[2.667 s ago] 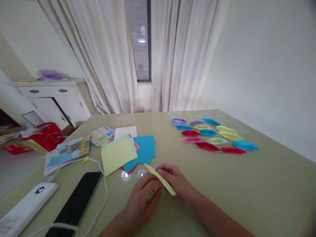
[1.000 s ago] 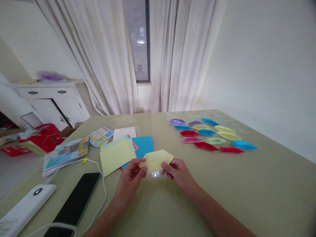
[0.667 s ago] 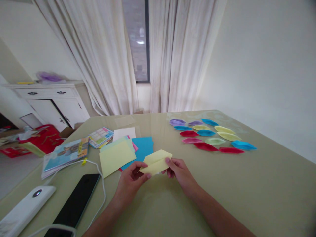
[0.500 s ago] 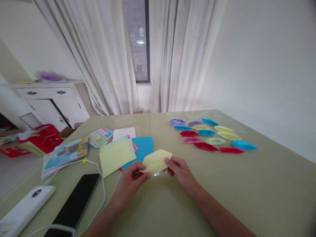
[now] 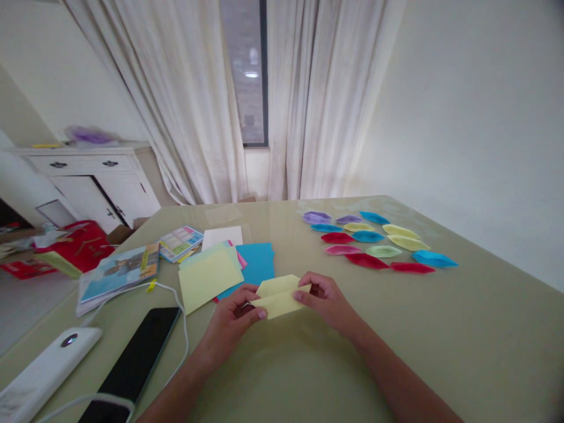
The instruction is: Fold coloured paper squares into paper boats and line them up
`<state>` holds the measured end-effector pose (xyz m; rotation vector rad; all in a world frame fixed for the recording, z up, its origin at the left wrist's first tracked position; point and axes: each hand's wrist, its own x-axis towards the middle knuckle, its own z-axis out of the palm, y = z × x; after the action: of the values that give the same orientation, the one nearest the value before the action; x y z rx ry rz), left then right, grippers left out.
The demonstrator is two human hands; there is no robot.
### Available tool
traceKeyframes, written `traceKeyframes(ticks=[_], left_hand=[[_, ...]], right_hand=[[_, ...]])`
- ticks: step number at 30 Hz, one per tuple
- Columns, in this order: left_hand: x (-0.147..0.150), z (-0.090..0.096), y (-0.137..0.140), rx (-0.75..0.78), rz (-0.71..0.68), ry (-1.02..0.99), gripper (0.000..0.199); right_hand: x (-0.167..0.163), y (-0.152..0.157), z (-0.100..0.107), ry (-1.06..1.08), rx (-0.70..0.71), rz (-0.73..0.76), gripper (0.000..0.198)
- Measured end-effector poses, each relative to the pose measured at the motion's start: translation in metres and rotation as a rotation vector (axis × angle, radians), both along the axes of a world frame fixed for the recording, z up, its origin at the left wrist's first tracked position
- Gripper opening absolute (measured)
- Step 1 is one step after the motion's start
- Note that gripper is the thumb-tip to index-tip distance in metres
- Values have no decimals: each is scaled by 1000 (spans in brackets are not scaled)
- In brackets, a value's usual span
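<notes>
Between my two hands is a pale yellow folded paper, held just above the table, with a crease running along its length and a flap standing up behind it. My left hand pinches its left end between thumb and fingers. At the right end, my right hand grips the paper, thumb on the near face. Behind the left hand lie loose sheets: a yellow sheet on top and a blue sheet partly under it. Several folded paper boats, such as a red one, stand at the back right.
On the left are a black phone, a white device with a round lens-like spot, a white cable and stacked booklets. A card with a coloured grid lies further back. The table meets a wall on the right.
The yellow paper has tilted and come slightly lower, and its near part is now folded into a long band. My right thumb and fingers have shifted along the right edge.
</notes>
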<state>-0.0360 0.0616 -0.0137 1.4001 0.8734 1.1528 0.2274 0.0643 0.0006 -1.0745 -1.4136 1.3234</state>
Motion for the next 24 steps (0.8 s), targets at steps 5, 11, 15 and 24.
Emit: traceKeyframes(ticks=[5, 11, 15, 24], left_hand=[[1, -4, -1, 25, 24, -53, 29], [2, -8, -1, 59, 23, -68, 28], [2, -6, -3, 83, 48, -57, 25], [1, -3, -4, 128, 129, -1, 18]], right_hand=[[0, -1, 9, 72, -6, 26, 51], [-1, -4, 13, 109, 8, 9, 51], [-1, -2, 10, 89, -1, 8, 52], [-4, -1, 7, 37, 9, 6, 49]])
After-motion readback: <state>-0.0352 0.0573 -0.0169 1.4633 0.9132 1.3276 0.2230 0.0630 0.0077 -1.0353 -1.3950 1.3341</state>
